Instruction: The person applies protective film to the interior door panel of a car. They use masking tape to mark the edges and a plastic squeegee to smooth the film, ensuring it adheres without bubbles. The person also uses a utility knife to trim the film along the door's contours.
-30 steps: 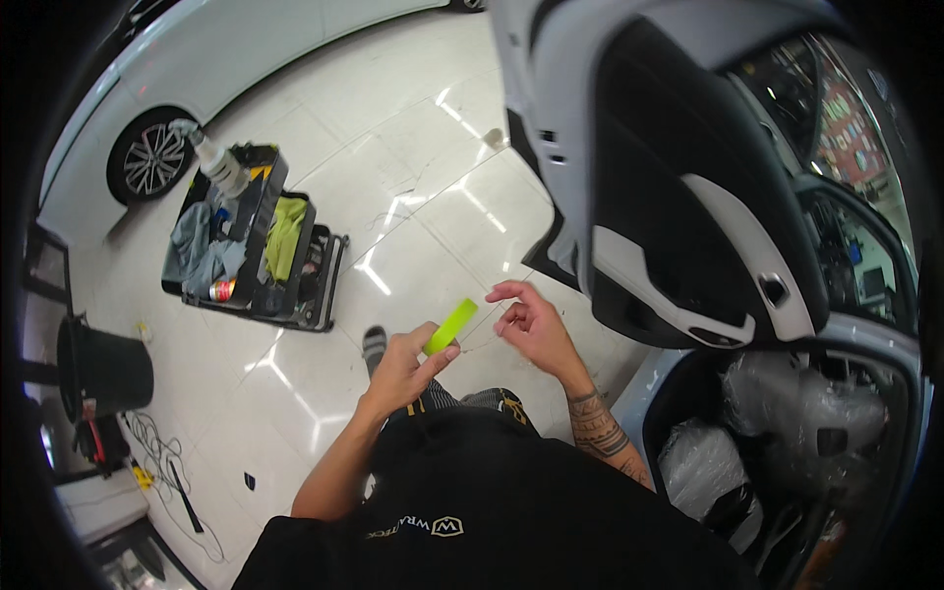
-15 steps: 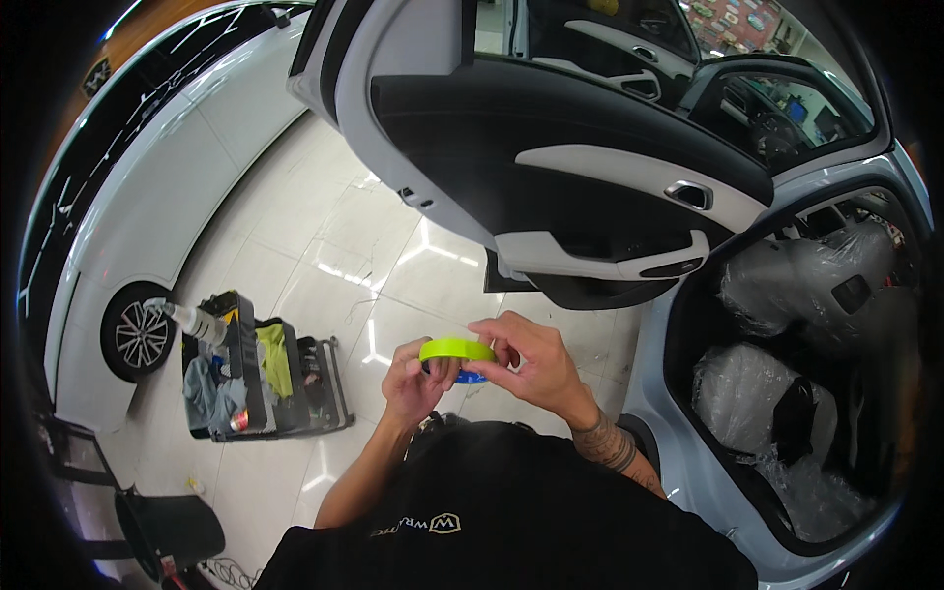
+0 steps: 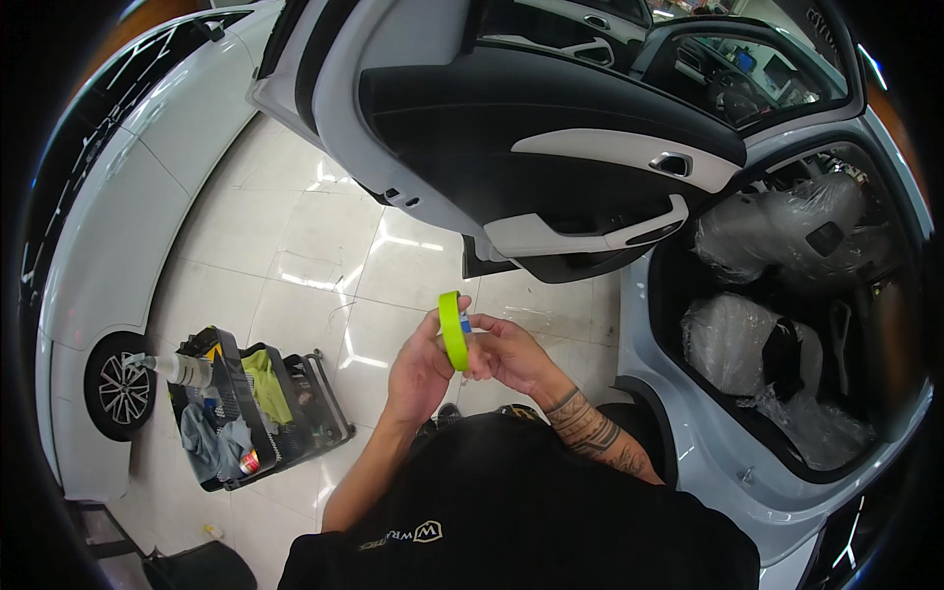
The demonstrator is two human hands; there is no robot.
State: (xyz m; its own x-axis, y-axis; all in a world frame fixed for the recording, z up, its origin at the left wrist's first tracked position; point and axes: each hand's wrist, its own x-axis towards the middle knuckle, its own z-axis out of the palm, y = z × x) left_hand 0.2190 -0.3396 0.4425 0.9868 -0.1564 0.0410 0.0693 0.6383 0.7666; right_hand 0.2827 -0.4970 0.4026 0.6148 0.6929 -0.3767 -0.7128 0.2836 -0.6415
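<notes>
A roll of lime-green tape [image 3: 451, 332] with a bit of blue at its core is held up in front of my chest, its rim upright. My left hand [image 3: 421, 372] is closed on the roll from the left, with some fingertips showing past its far side. My right hand [image 3: 516, 359] pinches at the roll's right side, by the blue part. Just where its fingertips meet the roll is partly hidden. The open door [image 3: 560, 187] of a pale blue-grey car stands ahead of my hands, its black and light-grey trim panel facing me.
A black rolling cart [image 3: 258, 418] at the left carries cloths and a spray bottle [image 3: 177, 369]. Beyond it stands a white car [image 3: 118, 216]. To the right, plastic-wrapped seats [image 3: 733, 339] show through the pale car's door opening. A dark bin [image 3: 202, 565] sits at lower left.
The tape roll has turned from lying flat to standing on edge. Both hands have shifted with it, and my right hand has moved slightly lower. The whole view has swung a little.
</notes>
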